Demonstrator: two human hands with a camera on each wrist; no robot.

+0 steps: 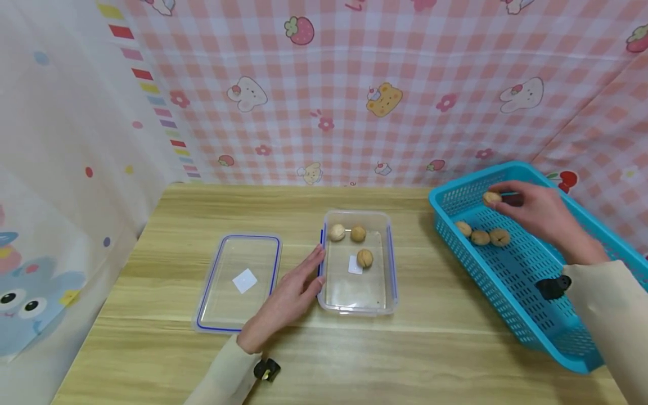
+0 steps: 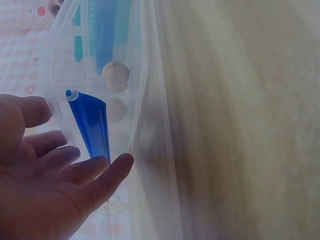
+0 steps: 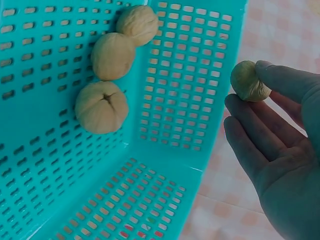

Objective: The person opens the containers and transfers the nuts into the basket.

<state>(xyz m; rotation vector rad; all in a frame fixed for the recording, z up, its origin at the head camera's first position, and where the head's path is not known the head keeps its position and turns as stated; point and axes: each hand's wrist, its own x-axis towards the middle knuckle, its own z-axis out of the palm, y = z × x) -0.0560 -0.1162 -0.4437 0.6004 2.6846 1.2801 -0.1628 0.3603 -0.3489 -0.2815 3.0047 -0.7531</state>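
Observation:
My right hand (image 1: pixel 541 214) pinches a walnut (image 1: pixel 491 198) between thumb and fingers, held over the turquoise plastic basket (image 1: pixel 486 287). In the right wrist view, that walnut (image 3: pixel 250 81) shows at the fingertips, with three other walnuts (image 3: pixel 102 107) lying together in the basket. My left hand (image 1: pixel 288 292) reaches to the left side of a clear plastic container (image 1: pixel 356 289), its straight fingers right at the wall. Three walnuts (image 1: pixel 364 258) and a small white paper lie inside that container. The left wrist view shows the fingers (image 2: pixel 117 172) beside its blue side clip (image 2: pixel 92 125).
A clear lid (image 1: pixel 217 292) with a blue seal and a white paper square (image 1: pixel 245 280) lies left of the container on the wooden table (image 1: pixel 354 360). A pink checked cloth (image 1: pixel 334 101) hangs behind the table, and a pale patterned cloth (image 1: pixel 61 146) hangs at the left.

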